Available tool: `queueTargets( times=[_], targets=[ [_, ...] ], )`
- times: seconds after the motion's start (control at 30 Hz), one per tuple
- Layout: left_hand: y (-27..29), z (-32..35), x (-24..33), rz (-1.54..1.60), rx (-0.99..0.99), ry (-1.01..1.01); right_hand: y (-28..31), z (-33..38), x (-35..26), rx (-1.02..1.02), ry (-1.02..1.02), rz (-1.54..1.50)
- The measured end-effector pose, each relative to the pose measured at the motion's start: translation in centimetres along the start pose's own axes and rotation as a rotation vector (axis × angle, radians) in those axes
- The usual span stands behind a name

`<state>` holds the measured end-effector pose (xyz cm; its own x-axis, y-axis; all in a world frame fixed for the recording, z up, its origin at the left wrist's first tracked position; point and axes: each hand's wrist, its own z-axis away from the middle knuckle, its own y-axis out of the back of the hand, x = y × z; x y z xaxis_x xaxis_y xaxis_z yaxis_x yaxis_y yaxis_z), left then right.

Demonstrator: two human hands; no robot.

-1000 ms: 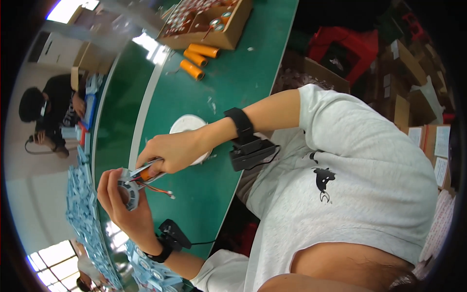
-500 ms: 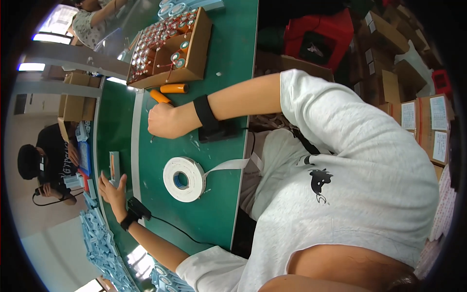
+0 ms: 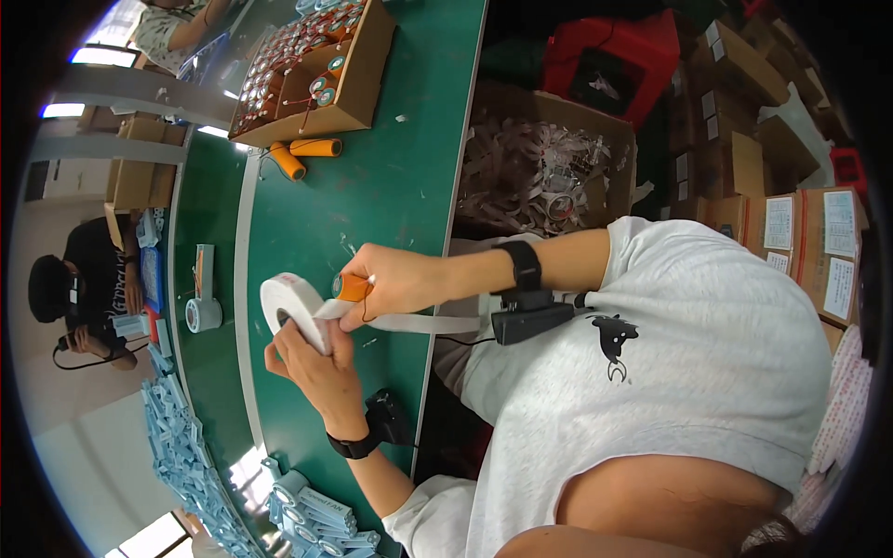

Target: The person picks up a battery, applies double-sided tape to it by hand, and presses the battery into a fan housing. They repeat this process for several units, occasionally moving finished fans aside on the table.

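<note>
My right hand (image 3: 395, 277) grips an orange cylindrical cell (image 3: 352, 286) at its end, just above the green table (image 3: 391, 186). My left hand (image 3: 312, 358) holds a white tape roll (image 3: 282, 305) upright, right beside the cell. A loose white strip of tape (image 3: 423, 323) runs from the roll under the cell and off to the right, past the table edge. Both wrists carry black bands; a black device (image 3: 528, 314) hangs under the right wrist.
A cardboard box of wired cells (image 3: 312, 79) stands at the far end, two orange cells (image 3: 299, 154) beside it. A smaller tape roll (image 3: 201, 313) and blue packs (image 3: 181, 437) lie left. Another person (image 3: 79, 288) sits beyond. A box of scrap strips (image 3: 544, 172) is below the table.
My right hand came back from the far orange cells with one cell. My left hand left the far side of the table and lifted the tape roll, which lay flat before.
</note>
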<state>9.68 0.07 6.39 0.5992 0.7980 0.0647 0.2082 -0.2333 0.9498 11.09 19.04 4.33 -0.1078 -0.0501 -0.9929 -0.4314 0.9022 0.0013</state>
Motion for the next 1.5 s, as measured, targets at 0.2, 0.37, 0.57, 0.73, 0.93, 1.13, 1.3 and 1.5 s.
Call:
queueTargets(
  times=[0.2, 0.37, 0.57, 0.73, 0.93, 1.13, 1.3, 1.5],
  targets=[
    [1.2, 0.7, -1.8, -0.001, 0.276, 0.167, 1.4, 0.9, 1.0, -0.491, -0.028, 0.167],
    [1.3, 2.1, -3.6, 0.025, 0.394, 0.426, 4.8, 1.0, -0.2, -0.209, -0.186, -0.409],
    [0.5, 2.4, -3.3, -0.087, 0.404, 0.271, 2.4, -1.7, -2.7, -0.078, 0.105, -0.150],
    [0.3, 1.9, -2.4, -0.199, 0.374, 0.109, -0.7, -6.4, -4.3, 0.094, 0.409, 0.036],
    [0.8, 2.4, -2.2, -0.269, 0.231, 0.134, -2.6, -8.8, -3.3, 0.044, 0.317, 0.087],
    [0.3, 1.6, 0.1, -0.010, 0.273, 0.284, -5.2, -8.6, -2.7, 0.360, 0.344, -0.151],
    [-0.1, 0.8, 2.1, 0.193, 0.418, 0.465, -5.7, -10.3, -3.6, 0.501, 0.366, -0.724],
    [0.2, 2.3, 2.5, -0.064, 0.167, 0.095, 4.2, -15.6, -5.7, 0.564, 0.734, -1.320]
  ],
)
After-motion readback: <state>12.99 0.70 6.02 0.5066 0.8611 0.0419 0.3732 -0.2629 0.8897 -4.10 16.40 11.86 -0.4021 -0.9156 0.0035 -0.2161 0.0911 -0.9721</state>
